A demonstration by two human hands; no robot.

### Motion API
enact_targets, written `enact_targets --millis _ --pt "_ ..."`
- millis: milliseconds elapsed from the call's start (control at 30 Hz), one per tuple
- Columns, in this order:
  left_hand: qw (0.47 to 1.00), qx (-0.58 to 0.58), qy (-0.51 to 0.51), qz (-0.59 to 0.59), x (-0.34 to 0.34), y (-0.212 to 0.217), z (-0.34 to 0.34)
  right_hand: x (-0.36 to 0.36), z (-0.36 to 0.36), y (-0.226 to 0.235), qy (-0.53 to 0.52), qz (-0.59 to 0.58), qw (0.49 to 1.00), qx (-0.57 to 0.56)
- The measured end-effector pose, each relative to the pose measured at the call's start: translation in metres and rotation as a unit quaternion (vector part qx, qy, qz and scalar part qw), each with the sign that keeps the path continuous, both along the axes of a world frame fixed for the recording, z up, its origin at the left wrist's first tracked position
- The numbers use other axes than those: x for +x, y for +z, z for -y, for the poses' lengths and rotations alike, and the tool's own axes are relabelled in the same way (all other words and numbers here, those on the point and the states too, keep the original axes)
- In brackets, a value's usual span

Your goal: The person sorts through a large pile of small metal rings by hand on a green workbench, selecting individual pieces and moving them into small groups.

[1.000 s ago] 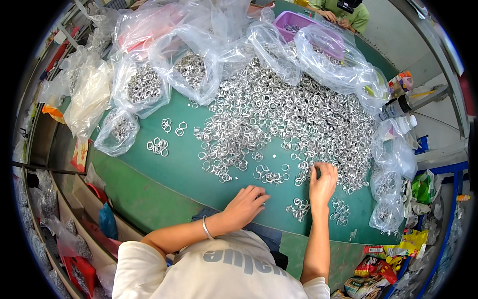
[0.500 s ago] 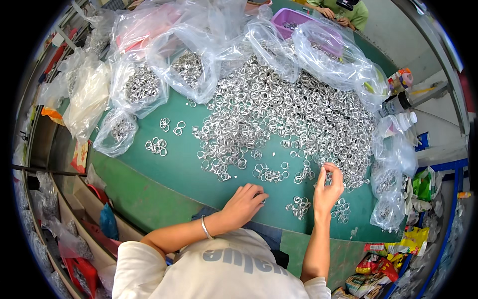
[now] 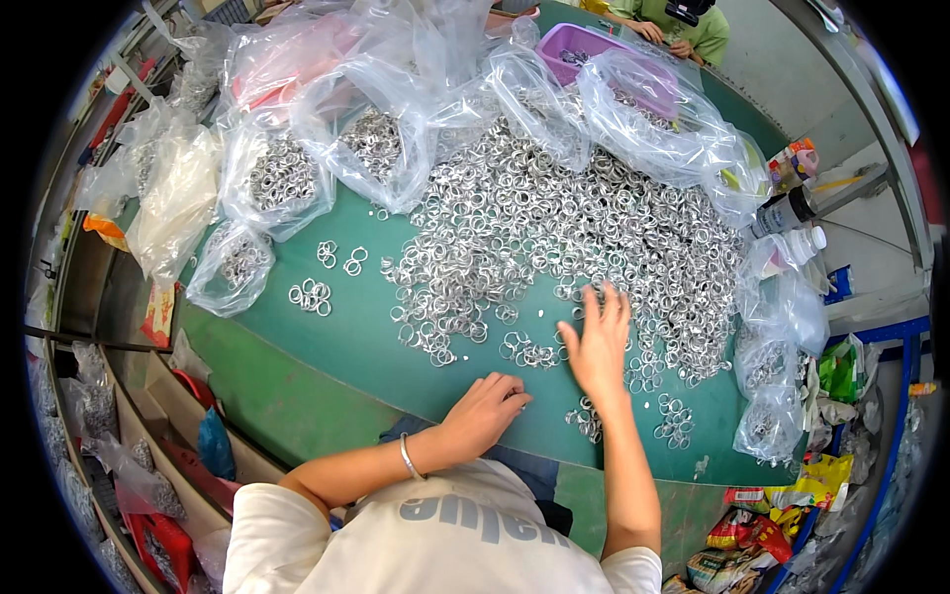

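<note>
A large heap of silver metal rings [image 3: 475,257] spreads over the green table mat [image 3: 346,346]. My right hand [image 3: 599,346] is over the heap's near edge, palm down with fingers spread, holding nothing visible. My left hand [image 3: 485,411] rests near the table's front edge with its fingers curled and pressed together. A small bright glint shows at its fingertips, but what it holds is too small to make out. Close to the hands lie small ring groups: one cluster [image 3: 530,350] between them, another [image 3: 584,420] partly behind my right wrist, and a third [image 3: 675,424] right of it.
Clear plastic bags of rings [image 3: 282,178] line the far and left sides. A purple basin [image 3: 604,59] stands at the back, near a co-worker in green [image 3: 708,35]. Small ring groups [image 3: 311,296] lie at left. Bagged rings [image 3: 770,421] and a bottle [image 3: 807,243] line the right edge.
My right hand has moved left and a little away from me, and its pinched fingers have spread apart. My left hand has barely moved.
</note>
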State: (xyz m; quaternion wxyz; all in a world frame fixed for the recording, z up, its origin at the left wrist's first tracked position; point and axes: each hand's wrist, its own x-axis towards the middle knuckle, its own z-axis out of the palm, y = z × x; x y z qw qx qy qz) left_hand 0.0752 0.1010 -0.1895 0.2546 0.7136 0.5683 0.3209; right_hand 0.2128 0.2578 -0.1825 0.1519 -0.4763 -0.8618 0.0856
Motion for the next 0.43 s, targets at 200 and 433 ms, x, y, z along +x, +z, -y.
enact_targets --millis 200,433 --pt "1.0 0.005 -0.001 0.004 0.001 -0.003 0.0 0.006 0.028 0.023 0.165 -0.138 0.956 -0.2" --pt "1.0 0.012 -0.007 0.005 0.001 -0.001 -0.001 0.004 -0.044 0.013 -0.031 -0.166 0.985 -0.011"
